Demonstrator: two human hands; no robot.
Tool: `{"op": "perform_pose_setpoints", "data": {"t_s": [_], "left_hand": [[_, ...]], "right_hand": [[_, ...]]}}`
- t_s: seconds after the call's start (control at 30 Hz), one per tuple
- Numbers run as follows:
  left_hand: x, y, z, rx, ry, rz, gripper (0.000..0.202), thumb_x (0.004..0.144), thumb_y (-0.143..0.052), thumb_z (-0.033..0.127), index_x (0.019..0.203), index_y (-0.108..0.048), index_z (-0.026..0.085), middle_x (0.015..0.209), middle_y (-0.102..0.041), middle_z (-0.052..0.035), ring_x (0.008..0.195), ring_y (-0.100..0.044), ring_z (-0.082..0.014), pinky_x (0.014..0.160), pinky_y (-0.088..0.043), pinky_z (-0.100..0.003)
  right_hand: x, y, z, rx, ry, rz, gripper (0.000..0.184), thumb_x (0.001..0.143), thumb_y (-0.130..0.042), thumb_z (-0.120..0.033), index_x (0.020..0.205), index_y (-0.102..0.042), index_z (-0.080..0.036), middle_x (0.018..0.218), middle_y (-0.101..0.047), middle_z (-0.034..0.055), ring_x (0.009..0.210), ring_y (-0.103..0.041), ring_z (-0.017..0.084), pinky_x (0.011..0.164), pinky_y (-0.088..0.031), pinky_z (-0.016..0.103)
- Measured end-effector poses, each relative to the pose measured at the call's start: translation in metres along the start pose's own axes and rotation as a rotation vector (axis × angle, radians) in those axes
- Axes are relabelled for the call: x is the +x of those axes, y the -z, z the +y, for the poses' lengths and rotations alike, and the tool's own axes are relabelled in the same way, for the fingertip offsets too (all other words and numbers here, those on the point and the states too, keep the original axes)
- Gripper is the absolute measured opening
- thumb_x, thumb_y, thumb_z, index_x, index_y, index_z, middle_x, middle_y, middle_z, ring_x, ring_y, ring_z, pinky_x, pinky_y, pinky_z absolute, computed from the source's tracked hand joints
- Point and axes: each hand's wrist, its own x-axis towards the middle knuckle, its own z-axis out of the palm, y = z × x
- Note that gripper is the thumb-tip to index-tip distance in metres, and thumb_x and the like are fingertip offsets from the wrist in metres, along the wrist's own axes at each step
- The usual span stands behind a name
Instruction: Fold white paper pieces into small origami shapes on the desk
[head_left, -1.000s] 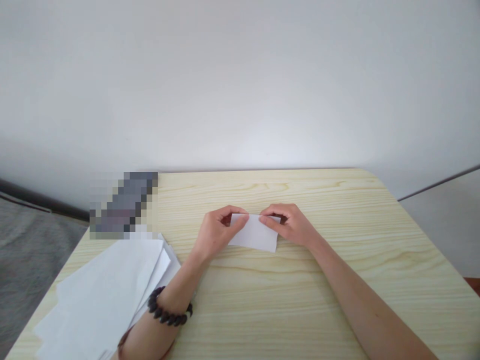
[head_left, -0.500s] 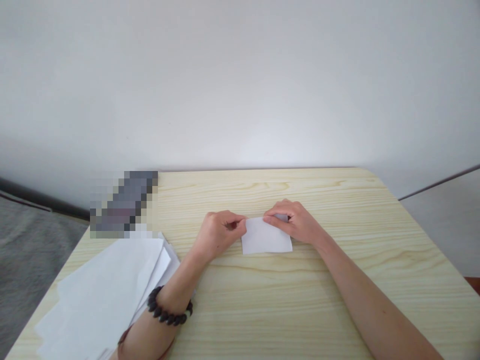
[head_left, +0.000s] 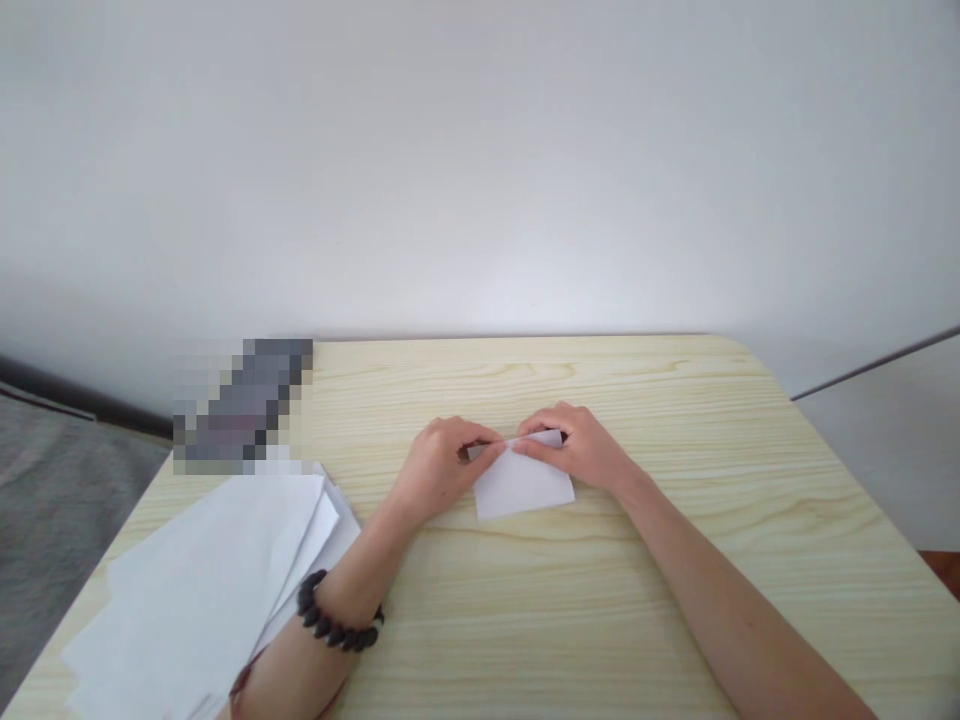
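Small white paper (head_left: 525, 490) is out in front of the person, roughly mid-desk (head_left: 600, 620), between the two hands. Left hand (head_left: 439, 465): pinching the paper's far edge, thumb on the near face, index finger behind. Right hand (head_left: 591, 450): same pinch mirrored, thumb laid across the face, a bit of far corner showing above it. Thumb tips nearly meet around the middle of that edge; my read is the grips sit that close so force goes into one short stretch of edge and both sides stay under control. Near edge hangs free of fingers and runs slightly askew, right end farther away than left. Can't tell whether it touches the desk or is held just above; layer count not readable either. Sheets (head_left: 202, 570) are fanned in a loose pile at the desk's left side, partly under the left forearm, probably parked there to keep the middle free for handwork while staying in reach. Dark flat object (head_left: 247, 400) lies past the pile near the far left corner, pixelated, can't identify; likely out there so it's clear of the elbows. Bead bracelet (head_left: 341, 622) on the left wrist overlaps the pile's edge in view; contact unclear.
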Motion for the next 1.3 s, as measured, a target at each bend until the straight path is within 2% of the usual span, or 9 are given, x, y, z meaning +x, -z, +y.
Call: {"op": "perform_pose_setpoints", "data": {"t_s": [0.17, 0.33, 0.5, 0.6, 0.83, 0.9, 1.07, 1.2, 1.3], "left_hand": [[0.002, 0.002, -0.005, 0.002, 0.069, 0.088, 0.025, 0.083, -0.056, 0.037, 0.083, -0.074, 0.020, 0.079, -0.073, -0.0038, 0.065, -0.059, -0.0155, 0.061, -0.043, -0.025], [0.003, 0.001, -0.011, 0.056, 0.085, 0.140, 0.022, 0.084, -0.056, 0.034, 0.087, -0.072, 0.020, 0.077, -0.071, -0.0027, 0.067, -0.059, -0.0157, 0.064, -0.043, -0.026], [0.003, -0.003, -0.016, 0.099, -0.039, 0.141, 0.018, 0.085, -0.058, 0.025, 0.097, -0.071, 0.022, 0.085, -0.069, -0.0029, 0.078, -0.059, -0.0171, 0.074, -0.045, -0.029], [0.003, -0.004, -0.018, 0.196, -0.118, 0.155, 0.017, 0.086, -0.058, 0.023, 0.090, -0.074, 0.023, 0.093, -0.067, -0.0056, 0.088, -0.056, -0.0208, 0.081, -0.043, -0.034], [-0.001, -0.007, -0.016, 0.367, -0.175, 0.158, 0.025, 0.091, -0.054, 0.029, 0.109, -0.071, 0.026, 0.106, -0.062, -0.0074, 0.097, -0.048, -0.0235, 0.088, -0.041, -0.041], [-0.002, -0.007, -0.016, 0.415, -0.180, 0.134, 0.027, 0.090, -0.056, 0.033, 0.113, -0.069, 0.028, 0.111, -0.060, -0.0070, 0.104, -0.046, -0.0254, 0.091, -0.040, -0.043], [-0.002, -0.005, -0.017, 0.449, -0.225, 0.066, 0.030, 0.091, -0.055, 0.032, 0.118, -0.066, 0.027, 0.108, -0.059, -0.0079, 0.105, -0.046, -0.0254, 0.089, -0.041, -0.044], [-0.002, -0.005, -0.016, 0.458, -0.245, 0.054, 0.029, 0.091, -0.055, 0.030, 0.119, -0.065, 0.027, 0.106, -0.059, -0.0079, 0.102, -0.046, -0.0248, 0.088, -0.042, -0.043], [-0.002, -0.005, -0.015, 0.454, -0.238, 0.059, 0.029, 0.092, -0.054, 0.029, 0.118, -0.066, 0.027, 0.108, -0.060, -0.0077, 0.104, -0.046, -0.0249, 0.088, -0.042, -0.043]], "right_hand": [[0.001, -0.005, 0.003, 0.040, -0.157, 0.163, 0.029, 0.075, -0.071, -0.044, 0.091, -0.066, -0.020, 0.069, -0.062, -0.0008, 0.060, -0.054, 0.013, 0.057, -0.042, 0.025], [0.004, -0.010, 0.003, -0.056, -0.152, 0.267, 0.018, 0.077, -0.070, -0.036, 0.078, -0.064, -0.019, 0.067, -0.060, 0.0004, 0.062, -0.053, 0.014, 0.060, -0.043, 0.027], [0.001, -0.012, 0.006, -0.111, -0.038, 0.257, 0.011, 0.084, -0.063, -0.029, 0.088, -0.068, -0.019, 0.081, -0.066, 0.0054, 0.070, -0.058, 0.017, 0.065, -0.048, 0.030], [-0.005, -0.012, 0.007, -0.123, 0.071, 0.228, 0.017, 0.090, -0.055, -0.026, 0.100, -0.069, -0.020, 0.095, -0.067, 0.0083, 0.084, -0.062, 0.019, 0.074, -0.052, 0.032], [-0.017, -0.012, 0.005, -0.237, 0.286, 0.121, 0.031, 0.095, -0.047, -0.021, 0.123, -0.061, -0.022, 0.110, -0.068, 0.0091, 0.098, -0.061, 0.020, 0.088, -0.052, 0.037], [-0.018, -0.011, 0.006, -0.202, 0.254, 0.161, 0.028, 0.093, -0.051, -0.023, 0.118, -0.064, -0.022, 0.105, -0.070, 0.0081, 0.093, -0.063, 0.020, 0.084, -0.053, 0.036], [-0.012, -0.010, 0.004, -0.110, -0.032, 0.304, 0.019, 0.086, -0.061, -0.024, 0.101, -0.069, -0.018, 0.079, -0.070, 0.0042, 0.066, -0.063, 0.015, 0.061, -0.054, 0.027], [-0.009, -0.012, 0.002, -0.212, -0.033, 0.262, 0.015, 0.082, -0.065, -0.024, 0.093, -0.070, -0.015, 0.073, -0.066, 0.0043, 0.070, -0.062, 0.018, 0.067, -0.053, 0.032], [-0.012, -0.012, 0.004, -0.182, 0.051, 0.238, 0.019, 0.089, -0.056, -0.019, 0.103, -0.070, -0.017, 0.086, -0.066, 0.0062, 0.079, -0.062, 0.017, 0.072, -0.054, 0.030]]}}
